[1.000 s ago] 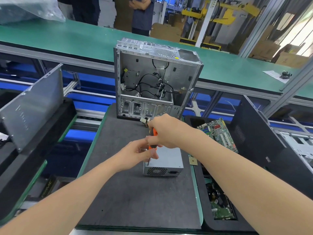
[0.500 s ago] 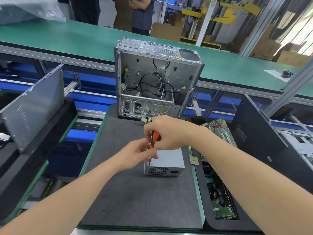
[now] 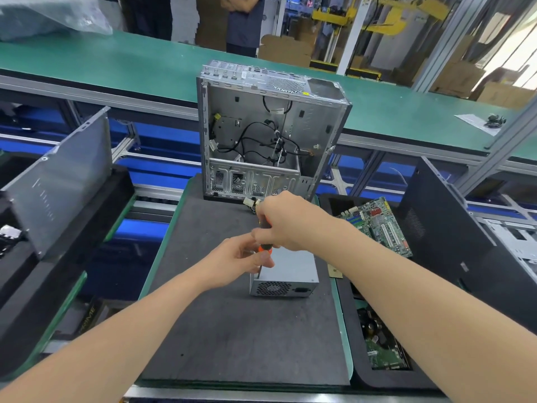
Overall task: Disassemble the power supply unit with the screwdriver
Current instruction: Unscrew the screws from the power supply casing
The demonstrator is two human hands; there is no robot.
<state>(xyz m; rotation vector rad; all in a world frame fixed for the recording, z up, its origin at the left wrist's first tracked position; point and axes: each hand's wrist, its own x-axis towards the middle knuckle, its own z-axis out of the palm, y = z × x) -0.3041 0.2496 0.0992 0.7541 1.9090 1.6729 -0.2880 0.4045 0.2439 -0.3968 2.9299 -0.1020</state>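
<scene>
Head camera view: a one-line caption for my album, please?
Right hand grips a screwdriver upright on the power supply unit, left hand pinching its shaft, open computer case behind.

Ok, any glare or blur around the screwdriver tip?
Head view: light on the power supply unit is even, no glare; the screwdriver tip is small and soft; top-right windows blow out; forearms stretch toward the bottom corners from the wide lens.

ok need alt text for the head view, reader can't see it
A person's right hand grips an orange-handled screwdriver upright over the near left corner of a grey power supply unit on a dark mat, while the left hand pinches its shaft. An open computer case stands behind, and a green circuit board sits in a tray to the right.
</scene>
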